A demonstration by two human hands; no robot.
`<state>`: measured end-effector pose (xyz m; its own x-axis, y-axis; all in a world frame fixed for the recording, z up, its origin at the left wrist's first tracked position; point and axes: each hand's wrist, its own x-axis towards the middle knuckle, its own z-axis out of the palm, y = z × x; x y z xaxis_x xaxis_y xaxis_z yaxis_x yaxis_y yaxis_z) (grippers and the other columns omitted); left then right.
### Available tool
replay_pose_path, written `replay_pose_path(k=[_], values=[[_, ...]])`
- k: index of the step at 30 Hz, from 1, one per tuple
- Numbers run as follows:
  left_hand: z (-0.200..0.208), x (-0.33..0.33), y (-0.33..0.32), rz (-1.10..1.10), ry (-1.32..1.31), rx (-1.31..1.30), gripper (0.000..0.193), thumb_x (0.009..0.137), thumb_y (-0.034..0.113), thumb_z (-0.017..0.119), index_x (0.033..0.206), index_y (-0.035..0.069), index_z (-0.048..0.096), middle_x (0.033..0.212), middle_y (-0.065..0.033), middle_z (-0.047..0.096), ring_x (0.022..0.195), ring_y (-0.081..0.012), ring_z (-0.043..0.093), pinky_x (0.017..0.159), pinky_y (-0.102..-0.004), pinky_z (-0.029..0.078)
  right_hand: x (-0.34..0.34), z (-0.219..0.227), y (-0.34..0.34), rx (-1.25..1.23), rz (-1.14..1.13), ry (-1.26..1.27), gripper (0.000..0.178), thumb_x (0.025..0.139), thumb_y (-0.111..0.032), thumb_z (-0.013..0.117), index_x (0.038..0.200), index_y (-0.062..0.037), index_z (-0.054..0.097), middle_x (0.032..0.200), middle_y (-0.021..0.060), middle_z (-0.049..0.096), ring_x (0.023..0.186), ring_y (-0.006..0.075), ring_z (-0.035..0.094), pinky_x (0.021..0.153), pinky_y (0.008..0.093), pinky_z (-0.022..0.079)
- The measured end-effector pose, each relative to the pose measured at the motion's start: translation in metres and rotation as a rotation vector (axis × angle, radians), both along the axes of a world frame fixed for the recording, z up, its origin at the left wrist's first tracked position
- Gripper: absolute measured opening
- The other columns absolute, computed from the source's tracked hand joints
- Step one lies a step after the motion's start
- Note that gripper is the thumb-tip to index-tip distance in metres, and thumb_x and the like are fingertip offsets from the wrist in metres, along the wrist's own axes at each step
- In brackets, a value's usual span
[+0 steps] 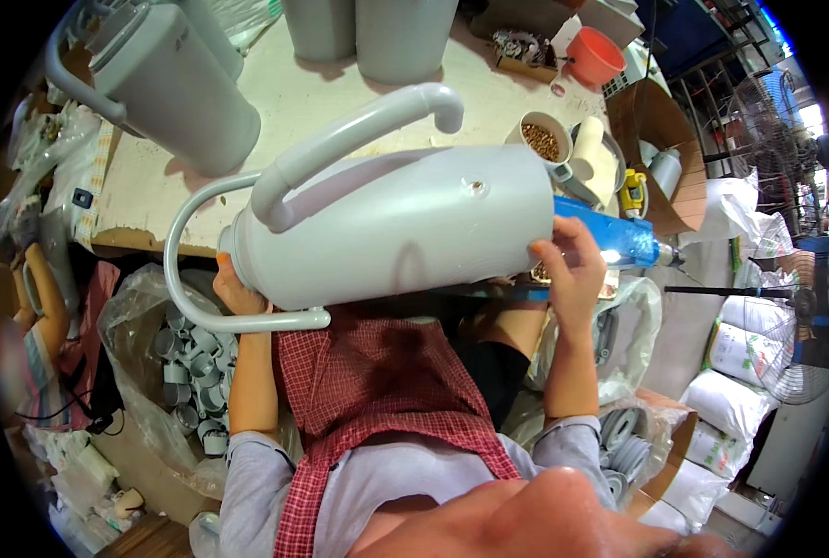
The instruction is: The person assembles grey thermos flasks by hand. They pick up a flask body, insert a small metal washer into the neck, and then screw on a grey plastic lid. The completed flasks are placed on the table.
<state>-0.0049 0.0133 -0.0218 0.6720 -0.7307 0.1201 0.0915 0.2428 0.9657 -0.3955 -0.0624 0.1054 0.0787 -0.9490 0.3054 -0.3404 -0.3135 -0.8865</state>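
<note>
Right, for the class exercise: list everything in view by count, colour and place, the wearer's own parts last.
held jug: one, pale grey, centre, sideways
other jugs: at least four, grey, upper left and top
bench: one, cream, top
cup: one, whitish, brass-coloured pieces inside
bowl: one, orange-red, upper right
power tool: one, blue, right
cardboard boxes: several, brown, right
sacks: several, white, right
fan: at least one, dark, far right
plastic bag: one, clear, left
grey parts: many, inside that bag
co-worker: one, striped clothing, far left
apron: one, red check, worn
left grip: one, bare, jug's left end
right grip: one, bare, jug's right end
</note>
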Motion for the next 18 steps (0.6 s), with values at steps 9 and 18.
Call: replay_pose_path(k=[9, 18], values=[[0.026, 0.024, 0.007, 0.018, -0.382, 0.107, 0.056, 0.101, 0.049, 0.040, 0.077, 0.004, 0.061, 0.072, -0.0040, 0.066, 0.063, -0.0105, 0.060, 0.053, -0.0252, 0.047, 0.068, 0.049, -0.075, -0.417, 0.271, 0.039, 0.046, 0.086, -0.019, 0.065, 0.127, -0.0031, 0.057, 0.111, 0.0092, 0.063, 0.094, 0.0139, 0.062, 0.080, 0.0271, 0.050], [0.037, 0.011, -0.011, 0.134, -0.242, 0.052, 0.057, 0.101, 0.042, 0.045, 0.066, 0.000, 0.063, 0.064, -0.0019, 0.062, 0.059, -0.0089, 0.054, 0.055, -0.0264, 0.043, 0.060, 0.040, -0.079, 0.130, 0.570, -0.343, 0.038, 0.079, -0.010, 0.075, 0.113, 0.0026, 0.065, 0.101, 0.0047, 0.066, 0.087, 0.0110, 0.062, 0.073, 0.0243, 0.052]])
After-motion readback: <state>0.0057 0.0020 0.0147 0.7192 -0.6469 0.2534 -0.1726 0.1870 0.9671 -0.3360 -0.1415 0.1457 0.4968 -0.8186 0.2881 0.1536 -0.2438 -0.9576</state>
